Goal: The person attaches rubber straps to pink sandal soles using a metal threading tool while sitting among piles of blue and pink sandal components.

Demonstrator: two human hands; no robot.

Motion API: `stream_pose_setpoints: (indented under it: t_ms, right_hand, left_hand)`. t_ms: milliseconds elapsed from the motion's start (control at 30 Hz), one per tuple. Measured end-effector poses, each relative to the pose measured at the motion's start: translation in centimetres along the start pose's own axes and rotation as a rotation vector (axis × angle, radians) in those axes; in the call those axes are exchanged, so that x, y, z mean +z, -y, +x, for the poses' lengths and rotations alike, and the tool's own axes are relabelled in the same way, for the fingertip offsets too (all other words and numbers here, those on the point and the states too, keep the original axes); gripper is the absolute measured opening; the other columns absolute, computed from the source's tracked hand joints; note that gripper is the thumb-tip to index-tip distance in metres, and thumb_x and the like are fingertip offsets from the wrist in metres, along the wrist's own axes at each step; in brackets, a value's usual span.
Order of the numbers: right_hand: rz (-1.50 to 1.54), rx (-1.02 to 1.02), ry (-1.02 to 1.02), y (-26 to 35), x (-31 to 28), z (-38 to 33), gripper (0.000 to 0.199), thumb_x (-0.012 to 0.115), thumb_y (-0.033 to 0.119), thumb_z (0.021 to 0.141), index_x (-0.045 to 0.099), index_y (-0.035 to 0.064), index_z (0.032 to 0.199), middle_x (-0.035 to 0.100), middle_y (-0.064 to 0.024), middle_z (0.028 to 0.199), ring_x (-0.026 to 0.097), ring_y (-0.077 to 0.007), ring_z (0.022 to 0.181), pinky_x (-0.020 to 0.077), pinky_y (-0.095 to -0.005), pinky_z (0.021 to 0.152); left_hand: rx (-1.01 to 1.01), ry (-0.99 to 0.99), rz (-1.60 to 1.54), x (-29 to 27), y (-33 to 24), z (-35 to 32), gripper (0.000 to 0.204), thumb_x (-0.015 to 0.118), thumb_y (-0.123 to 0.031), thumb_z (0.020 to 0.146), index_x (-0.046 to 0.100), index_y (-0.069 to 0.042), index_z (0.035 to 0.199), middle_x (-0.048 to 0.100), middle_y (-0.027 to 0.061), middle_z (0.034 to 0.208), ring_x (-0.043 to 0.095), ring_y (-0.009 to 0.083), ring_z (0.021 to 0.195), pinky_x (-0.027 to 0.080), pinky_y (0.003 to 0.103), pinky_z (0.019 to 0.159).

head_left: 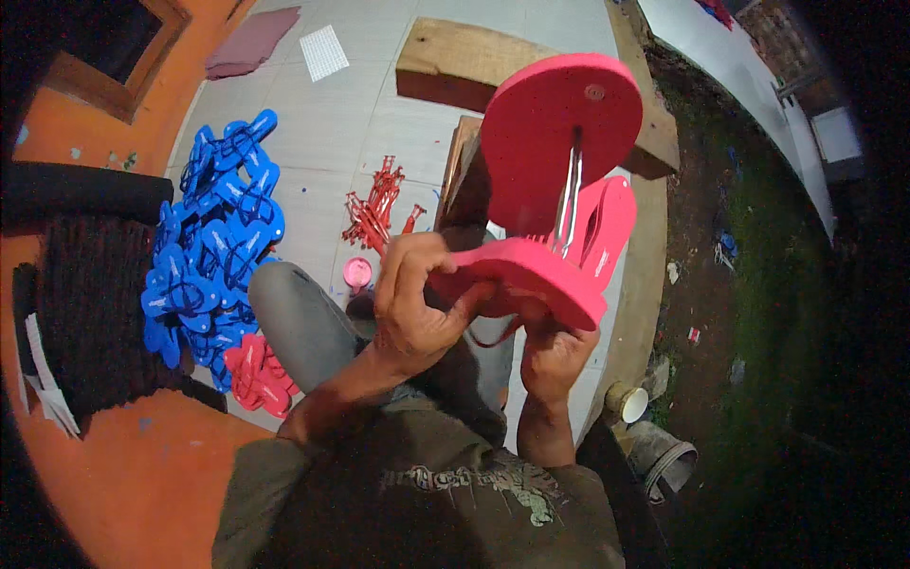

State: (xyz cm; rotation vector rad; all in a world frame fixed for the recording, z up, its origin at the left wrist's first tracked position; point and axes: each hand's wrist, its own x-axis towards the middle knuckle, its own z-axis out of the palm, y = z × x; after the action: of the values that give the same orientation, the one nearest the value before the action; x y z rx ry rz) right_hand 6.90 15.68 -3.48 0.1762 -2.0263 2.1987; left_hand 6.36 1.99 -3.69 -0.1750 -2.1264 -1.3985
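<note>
A thick pink flip-flop sole (540, 270) is held up in front of me between both hands. My left hand (412, 299) has its fingers curled over the left end, with the thumb against the near face. Under the right part, my right hand (555, 360) grips it, fingers partly hidden. A dark red strap (495, 337) loops below the sole between my hands. Just beyond stands a large pink sole (569, 123), with a shiny metal rod (571, 194) running between the two. Another pink flip-flop (609, 232) lies behind them to the right.
Blue flip-flops (218, 237) are heaped at the left, with red flip-flops (258, 375) nearer me. Red straps (377, 204) and a small pink round container (357, 273) sit on the tiles. A wooden beam (464, 66) lies ahead. Buckets (664, 460) stand at the right edge.
</note>
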Motion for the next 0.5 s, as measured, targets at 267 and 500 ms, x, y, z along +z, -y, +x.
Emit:
stream_pose_setpoints:
  t_ms: [267,500]
  right_hand:
    - [0.039,-0.039,0.119,-3.7,0.8,-2.0,0.024,0.06,0.006,0.076,0.053,-0.0022,0.097,0.058,-0.0086,0.092,0.057,-0.017,0.08,0.0454,-0.0275,0.073]
    - [-0.922,-0.769,0.046,-6.8,0.4,-3.3,0.028,0.054,0.008,0.082,0.043,0.0038,0.108,0.053,-0.0071,0.099,0.055,-0.0156,0.084,0.0459,-0.0269,0.071]
  left_hand:
    - [-0.196,0.373,-0.011,-4.0,0.9,-3.9,0.02,0.058,-0.019,0.078,0.055,0.0,0.081,0.057,0.0116,0.072,0.055,0.0292,0.067,0.042,0.035,0.058]
    - [-0.401,0.149,-0.049,-7.2,6.4,-7.8,0.039,0.063,-0.036,0.075,0.056,0.001,0.085,0.055,0.0086,0.07,0.054,0.0159,0.069,0.043,0.027,0.062]
